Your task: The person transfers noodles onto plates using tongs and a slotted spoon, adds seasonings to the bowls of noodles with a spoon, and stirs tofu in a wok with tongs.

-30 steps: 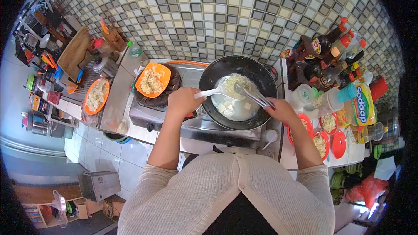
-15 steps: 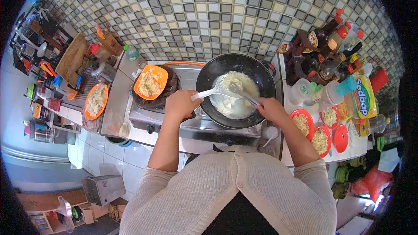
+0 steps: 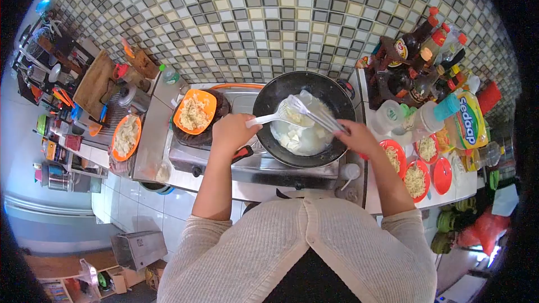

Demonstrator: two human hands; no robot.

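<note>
My left hand (image 3: 233, 133) is closed on the white handle of a slotted ladle (image 3: 270, 118), whose bowl is over the black wok (image 3: 269, 87). My right hand (image 3: 359, 137) grips metal tongs (image 3: 320, 116), their tips at the ladle's bowl. Some pale food lies in the ladle. Below it, the wok holds cloudy liquid with white chunks (image 3: 291, 139). Left of the wok, an orange square bowl (image 3: 211, 100) of shredded pale food rests on a dark burner area.
On the left is an orange plate (image 3: 117, 154) of white pieces. At right stand red bowls (image 3: 442, 175), some holding shredded food, clear plastic containers (image 3: 388, 115), dark bottles (image 3: 411, 45) and a yellow-green pack (image 3: 469, 120). A tiled wall (image 3: 252, 22) rises behind the stove (image 3: 247, 171).
My right hand has moved slightly right from its place half a second ago, with the tongs now across the ladle's bowl. Much less food shows in the ladle than before.
</note>
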